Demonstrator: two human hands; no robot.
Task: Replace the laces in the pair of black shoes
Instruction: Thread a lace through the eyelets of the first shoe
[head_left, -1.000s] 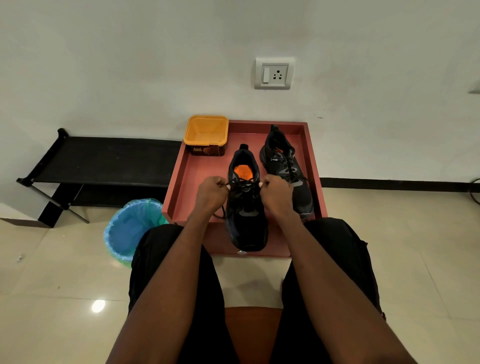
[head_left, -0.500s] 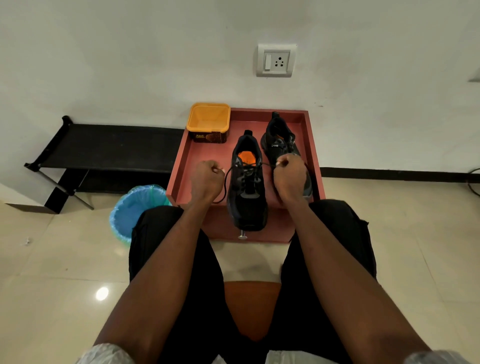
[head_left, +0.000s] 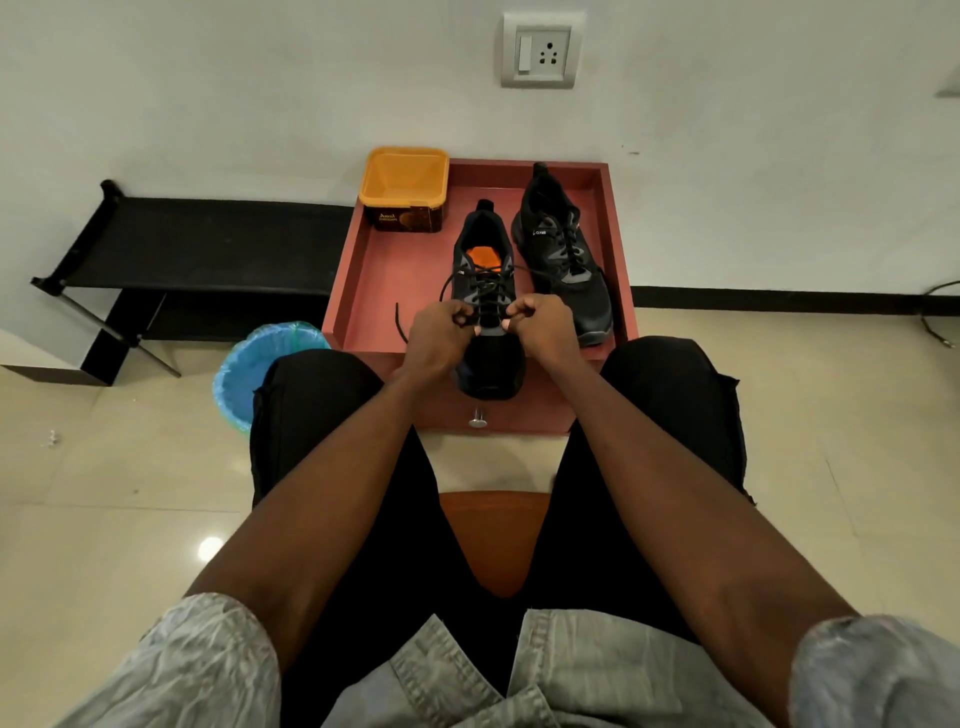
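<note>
Seated on an orange-brown seat (head_left: 496, 540), knees either side of a red tray (head_left: 374, 275) set on the tiled floor against the white wall.

Two black shoes side by side in the tray, toes toward the person. Near shoe (head_left: 485, 322) left of the pair, tongue pulled open, orange insole showing inside. Far shoe (head_left: 563, 254) just beside it on the right, fully laced, a small white logo on its side.

Left hand (head_left: 439, 340) over the near shoe's left side, fingers (head_left: 462, 317) curled tight and pinching a strand of black lace (head_left: 475, 288). Right hand (head_left: 540, 332) over the same shoe's right side, fingers likewise curled and pinching another strand of that lace. Both hands close together above the eyelets, knuckles nearly meeting over the shoe's middle. One loose lace end (head_left: 401, 323) trailing off to the left onto the tray floor; loops of lace arching from the upper eyelets out toward either hand.

Yellow tub (head_left: 405, 195) standing open in the tray's far left corner. Small metal knob (head_left: 478, 417) on the tray's near face. Blue-lined bin (head_left: 249, 364) on the floor beside the left knee. Low black rack (head_left: 197, 244) along the wall to the left. Wall socket (head_left: 540, 52) above the tray.
</note>
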